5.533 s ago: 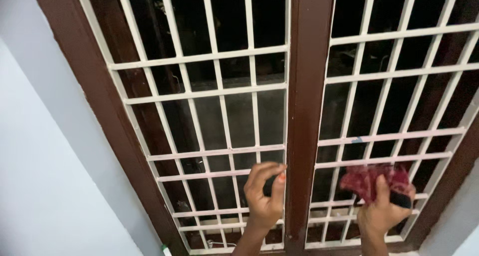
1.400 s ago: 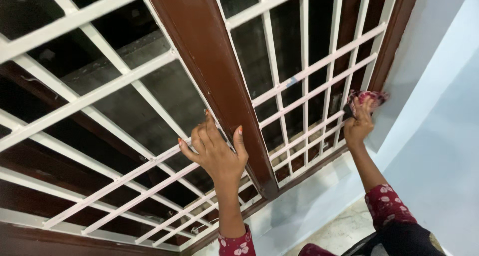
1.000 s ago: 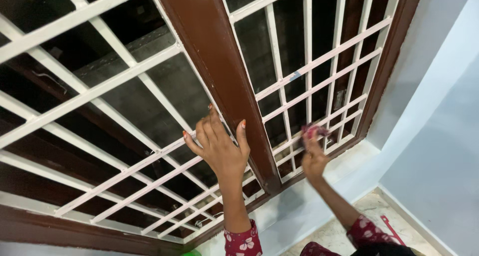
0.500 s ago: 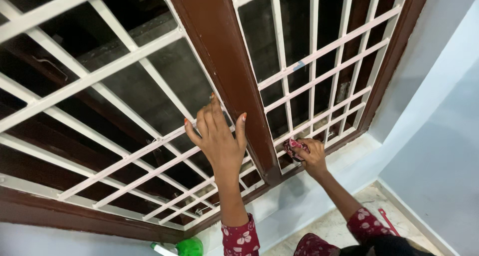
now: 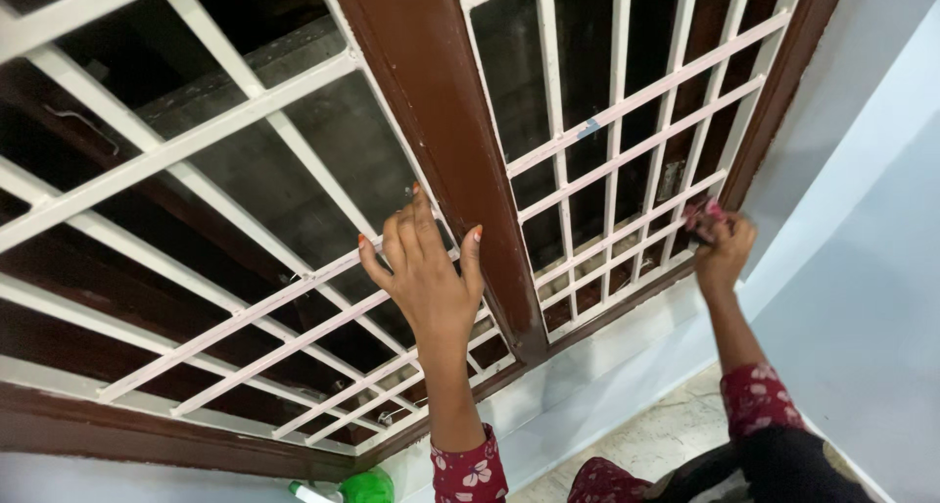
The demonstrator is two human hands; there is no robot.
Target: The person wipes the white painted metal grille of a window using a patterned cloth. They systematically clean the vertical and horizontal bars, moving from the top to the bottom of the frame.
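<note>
Left hand is spread flat, palm forward, fingers apart and pointing toward 12 o'clock, pressed on the white painted metal window grille. Fingertips touch the white bars just left of the dark brown wooden centre post; thumb sits at 2 o'clock of the palm, touching or nearly touching the post edge. Nothing is gripped in it. Orange-painted nails visible. Red floral sleeve cuff at 6 o'clock of that hand.

Right hand is well apart, at 3 o'clock of the left hand, down in the lower right corner of the right-hand grille panel. Fingers are curled together around a small pink-red cloth, bunched up, which sticks out at 11 o'clock of the fist and presses against the white bars. How much cloth is inside the fist cannot be told. The arm runs toward 5 o'clock into a red patterned sleeve.

Dark brown wooden outer frame borders the grille at 1 o'clock of the right hand, with pale blue wall at its 3 o'clock. Dark glass behind the bars. Pale sill below the frame, and light stone floor at 6 o'clock. Green round object with a white part lies at the bottom edge, at 7 o'clock of the left hand; too cut off to identify.
</note>
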